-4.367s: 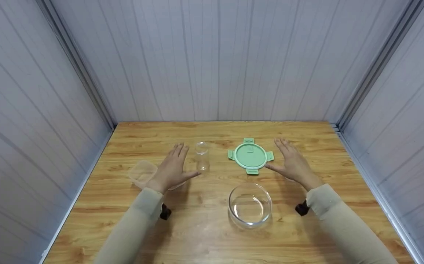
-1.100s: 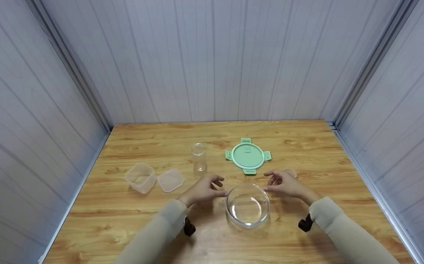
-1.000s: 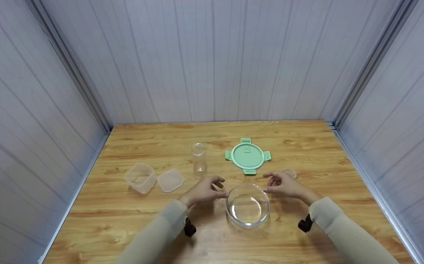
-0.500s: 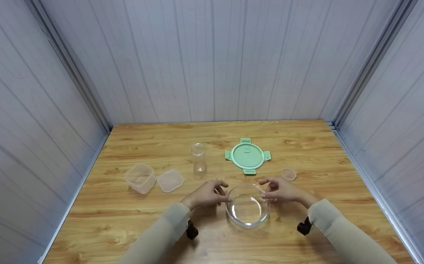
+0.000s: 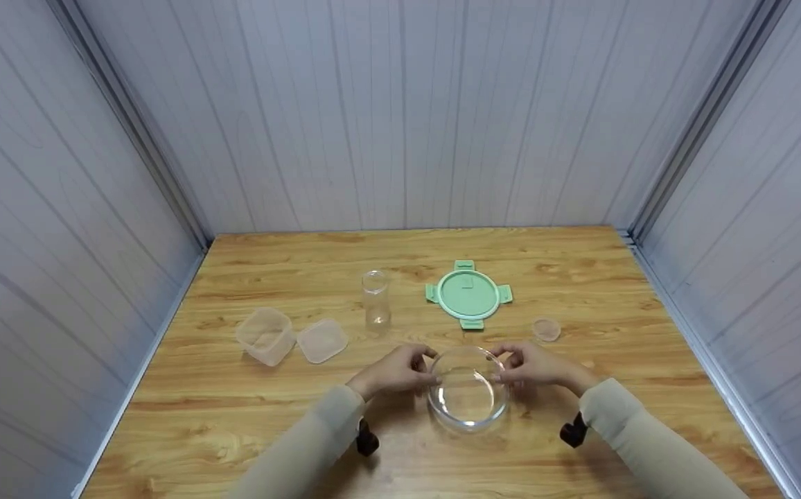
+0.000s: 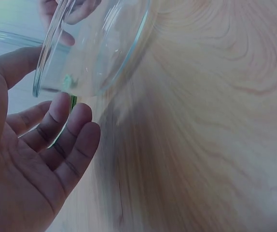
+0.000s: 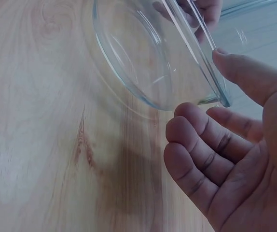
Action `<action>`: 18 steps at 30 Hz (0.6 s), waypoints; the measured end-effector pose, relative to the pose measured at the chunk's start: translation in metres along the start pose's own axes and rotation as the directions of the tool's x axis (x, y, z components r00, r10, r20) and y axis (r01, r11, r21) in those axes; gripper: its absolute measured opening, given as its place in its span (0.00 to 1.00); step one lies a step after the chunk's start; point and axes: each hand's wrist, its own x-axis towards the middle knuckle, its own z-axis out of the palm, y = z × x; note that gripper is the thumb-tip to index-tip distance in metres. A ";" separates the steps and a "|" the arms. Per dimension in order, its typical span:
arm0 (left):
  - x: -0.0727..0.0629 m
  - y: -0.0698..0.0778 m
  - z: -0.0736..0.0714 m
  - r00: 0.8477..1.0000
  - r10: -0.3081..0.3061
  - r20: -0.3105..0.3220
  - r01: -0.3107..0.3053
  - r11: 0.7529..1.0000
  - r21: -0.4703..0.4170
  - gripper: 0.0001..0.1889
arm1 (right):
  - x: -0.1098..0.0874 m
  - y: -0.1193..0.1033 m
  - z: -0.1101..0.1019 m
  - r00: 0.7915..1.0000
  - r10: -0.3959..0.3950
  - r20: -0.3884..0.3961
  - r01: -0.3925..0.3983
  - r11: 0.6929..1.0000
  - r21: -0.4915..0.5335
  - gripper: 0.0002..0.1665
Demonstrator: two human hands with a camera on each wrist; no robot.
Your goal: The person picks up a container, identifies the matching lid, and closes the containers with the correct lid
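A clear round glass bowl (image 5: 468, 419) stands upright on the wooden table, between my two hands. My left hand (image 5: 397, 371) holds its left side, the thumb over the rim and the curled fingers outside the wall. On the opposite side, my right hand (image 5: 538, 366) grips the rim the same way. Both wrist views show the thumb at the rim of the bowl (image 6: 117, 53) and the other fingertips (image 7: 179, 130) close under its outer wall. Behind the bowl lies a round green lid (image 5: 468, 294) with flaps around its edge.
A clear glass cylinder (image 5: 376, 305) stands left of the green lid. Further left are a translucent square container (image 5: 265, 338) and its flat square lid (image 5: 322, 340). A small round translucent lid (image 5: 546, 329) lies beyond my right hand. Panelled walls (image 5: 400, 125) enclose the table (image 5: 186, 416).
Both hands came down from above the table to the bowl's sides. Over the last second their thumbs moved onto the rim and the fingers curled around the wall. The bowl stays in place.
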 end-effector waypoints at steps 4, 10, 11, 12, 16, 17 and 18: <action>0.001 -0.002 0.002 1.000 0.009 0.006 -0.009 1.000 -0.007 0.26 | 0.000 -0.001 0.001 1.000 0.004 0.013 -0.004 1.000 0.021 0.28; 0.001 -0.002 0.005 1.000 -0.014 0.027 0.016 0.996 -0.089 0.25 | 0.000 -0.001 0.002 0.999 0.015 0.031 -0.018 0.997 0.072 0.29; 0.001 -0.001 0.005 0.999 -0.017 0.029 0.019 0.995 -0.099 0.25 | 0.000 0.000 0.002 0.999 0.017 0.036 -0.020 0.996 0.081 0.29; 0.001 -0.001 0.006 0.999 -0.019 0.031 0.022 0.994 -0.110 0.25 | 0.000 0.000 0.002 0.999 0.021 0.039 -0.024 0.996 0.089 0.29; 0.000 0.000 0.007 0.999 -0.030 0.031 0.034 0.988 -0.151 0.26 | 0.000 0.000 0.003 0.998 0.027 0.048 -0.032 0.994 0.105 0.29; 0.000 0.000 0.007 0.999 -0.031 0.031 0.035 0.986 -0.160 0.26 | 0.000 -0.001 0.003 0.998 0.026 0.049 -0.031 0.994 0.108 0.28; 0.000 -0.001 0.007 0.999 -0.033 0.032 0.038 0.985 -0.171 0.26 | 0.000 -0.001 0.003 0.998 0.024 0.049 -0.030 0.993 0.112 0.28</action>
